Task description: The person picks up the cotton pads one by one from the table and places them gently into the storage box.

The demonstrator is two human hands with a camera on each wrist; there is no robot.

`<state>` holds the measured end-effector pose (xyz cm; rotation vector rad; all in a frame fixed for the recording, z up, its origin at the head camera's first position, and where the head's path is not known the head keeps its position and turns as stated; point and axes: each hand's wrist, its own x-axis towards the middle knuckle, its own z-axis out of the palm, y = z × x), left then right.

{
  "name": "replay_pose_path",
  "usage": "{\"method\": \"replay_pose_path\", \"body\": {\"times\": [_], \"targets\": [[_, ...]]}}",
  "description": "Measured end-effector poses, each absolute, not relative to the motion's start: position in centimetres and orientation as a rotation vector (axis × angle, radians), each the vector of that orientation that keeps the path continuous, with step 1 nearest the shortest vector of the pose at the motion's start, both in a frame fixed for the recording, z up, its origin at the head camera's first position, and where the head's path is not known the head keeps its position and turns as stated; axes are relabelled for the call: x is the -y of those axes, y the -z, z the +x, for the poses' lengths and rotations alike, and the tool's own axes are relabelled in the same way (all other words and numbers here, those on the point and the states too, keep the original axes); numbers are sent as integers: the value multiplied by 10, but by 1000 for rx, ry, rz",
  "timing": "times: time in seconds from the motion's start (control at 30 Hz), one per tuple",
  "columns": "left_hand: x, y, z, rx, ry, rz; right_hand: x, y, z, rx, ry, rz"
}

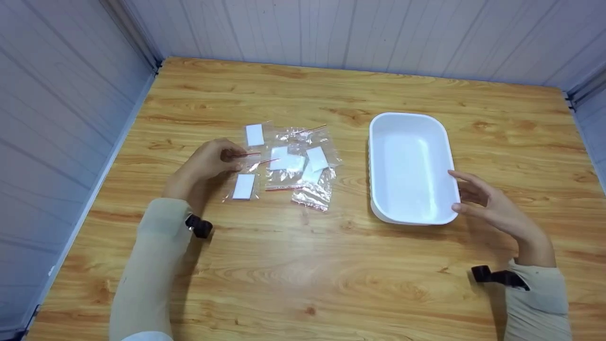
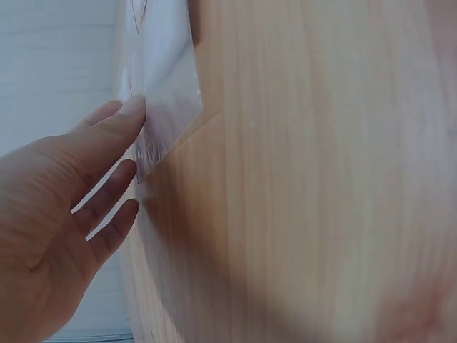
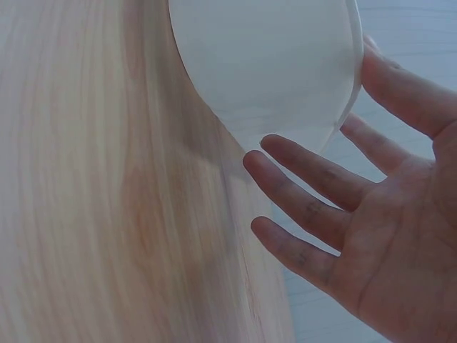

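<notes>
My left hand (image 1: 201, 163) is at the left side of a group of clear zip bags with red seal lines and white rectangular pieces inside. In the left wrist view, its thumb and forefinger pinch the edge of one zip bag (image 2: 170, 107), while the other fingers stay loose. My right hand (image 1: 494, 206) touches the right side of a white plastic basin (image 1: 409, 175), with fingertips at the rim. Its fingers are spread and fairly straight in the right wrist view, the thumb along the basin's edge.
One bag with a white piece (image 1: 254, 135) lies behind the left hand, another white piece (image 1: 243, 186) in front of it. Several bags overlap around a white piece (image 1: 317, 158) to the right. Panelled walls (image 1: 322, 33) border the wooden table (image 1: 303, 265).
</notes>
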<state>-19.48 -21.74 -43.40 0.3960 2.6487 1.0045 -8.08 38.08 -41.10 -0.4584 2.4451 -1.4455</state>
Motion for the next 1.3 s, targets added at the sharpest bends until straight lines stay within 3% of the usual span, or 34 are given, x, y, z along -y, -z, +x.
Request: {"method": "replay_pose_path", "body": {"times": [1.3], "targets": [[216, 425, -187, -2659, -953, 372, -381, 410, -80, -2439, 1427, -405]]}}
